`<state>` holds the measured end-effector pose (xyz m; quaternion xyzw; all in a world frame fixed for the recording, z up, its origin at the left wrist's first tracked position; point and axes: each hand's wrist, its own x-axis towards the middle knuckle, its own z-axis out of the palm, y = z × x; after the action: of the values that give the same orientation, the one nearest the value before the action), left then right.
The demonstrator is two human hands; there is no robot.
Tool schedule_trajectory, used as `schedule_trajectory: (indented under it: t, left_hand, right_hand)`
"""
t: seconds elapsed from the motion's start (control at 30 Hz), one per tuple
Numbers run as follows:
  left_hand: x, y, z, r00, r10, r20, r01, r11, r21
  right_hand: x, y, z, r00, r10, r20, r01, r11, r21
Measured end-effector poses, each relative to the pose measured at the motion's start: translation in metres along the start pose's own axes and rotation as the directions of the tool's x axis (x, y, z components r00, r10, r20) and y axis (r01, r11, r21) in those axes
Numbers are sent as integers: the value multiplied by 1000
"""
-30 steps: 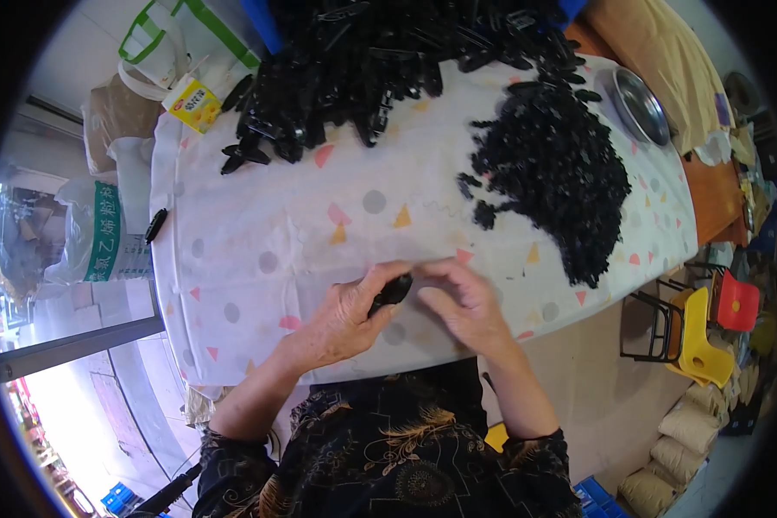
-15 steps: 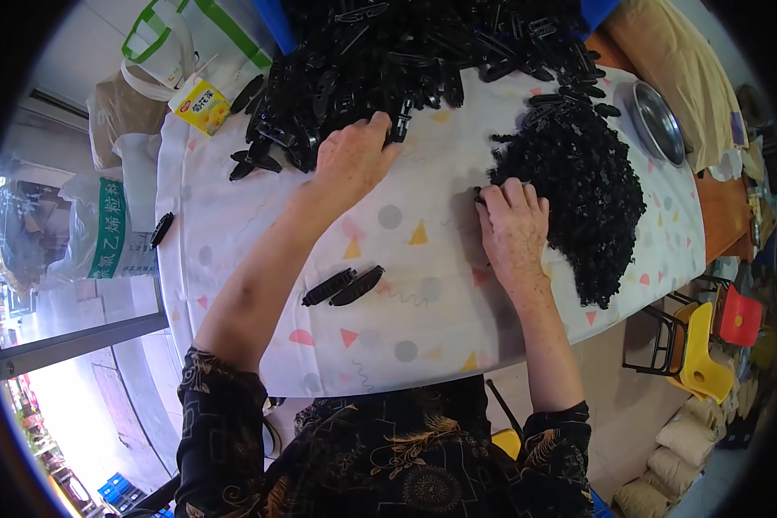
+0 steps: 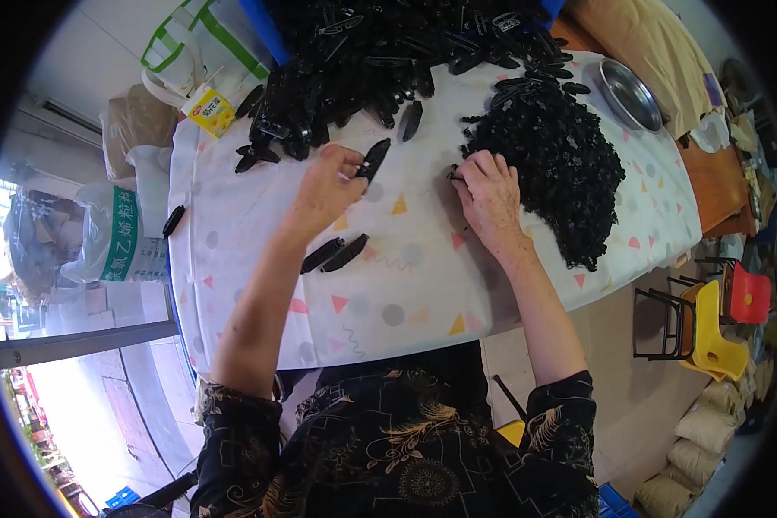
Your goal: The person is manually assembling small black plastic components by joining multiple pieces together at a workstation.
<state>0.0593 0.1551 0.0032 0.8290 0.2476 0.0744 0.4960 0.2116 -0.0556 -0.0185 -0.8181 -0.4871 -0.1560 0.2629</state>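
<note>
My left hand (image 3: pixel 326 192) pinches a long, oval black plastic piece (image 3: pixel 375 159) at its lower end, tilted above the table. My right hand (image 3: pixel 490 192) is at the left edge of a pile of small black plastic parts (image 3: pixel 570 164). Its fingers are closed, with a small black part (image 3: pixel 454 173) showing at the tips. Beyond my left hand lies a large heap of similar long black pieces (image 3: pixel 337 86). One loose oval piece (image 3: pixel 412 121) lies apart from the heap. Two more long black pieces (image 3: pixel 335 254) rest side by side nearer to me.
A patterned white cloth (image 3: pixel 388 306) covers the table. A round metal bowl (image 3: pixel 630 95) stands at the far right, and a yellow drink carton (image 3: pixel 208 110) at the far left. One black piece (image 3: pixel 173 221) lies by the left edge. Yellow chair (image 3: pixel 715 337) stands right of the table.
My left hand has drawn back from the heap with a long black plastic piece in its fingers. My right hand stays by the small-parts pile. The whole view has shifted slightly.
</note>
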Motion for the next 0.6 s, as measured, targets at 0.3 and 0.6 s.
schedule_trajectory:
  t: [0.3, 0.6]
  left_hand:
    - [-72, 48, 63, 989, -126, 79, 148, 763, -630]
    - [-94, 49, 85, 995, -23, -101, -8, 954, -301]
  right_hand:
    - [-35, -43, -32, 673, 396, 625, -584, -234, 777]
    - [-64, -78, -45, 739, 419, 528, -455, -268, 850]
